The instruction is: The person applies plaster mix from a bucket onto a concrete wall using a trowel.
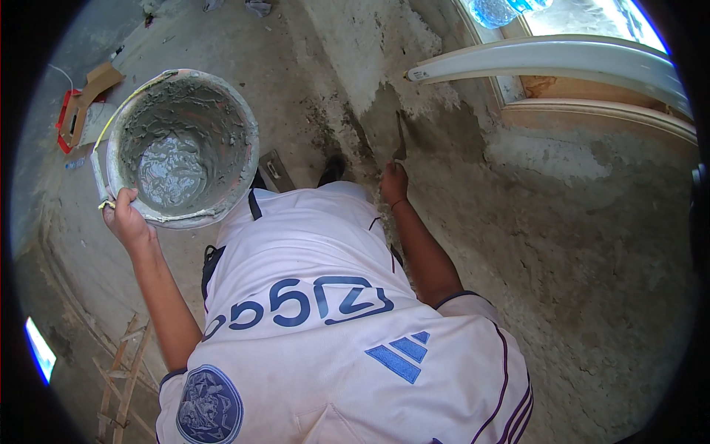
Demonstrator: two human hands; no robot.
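Observation:
My left hand (129, 220) grips the near-left rim of a bucket (244, 122), its thumb over the edge. Wet grey mortar (174, 170) lies in the bottom, and more is smeared up the inner wall. A yellowish handle runs along the bucket's left side. In my closed right hand (394, 183) is a trowel (400, 140), its narrow dark blade pointing away from me beside the wall. The blade is seen nearly edge-on, and I cannot tell whether it touches the wall. Damp, darker plaster (436, 137) shows around it.
A flat plastering float (275, 172) lies on the floor near my feet. A long white tube (547, 59) crosses the window frame (592, 111) at the upper right, with a plastic bottle (492, 11) behind. An opened cardboard box (92, 92) sits far left; a wooden ladder (122, 381) stands lower left.

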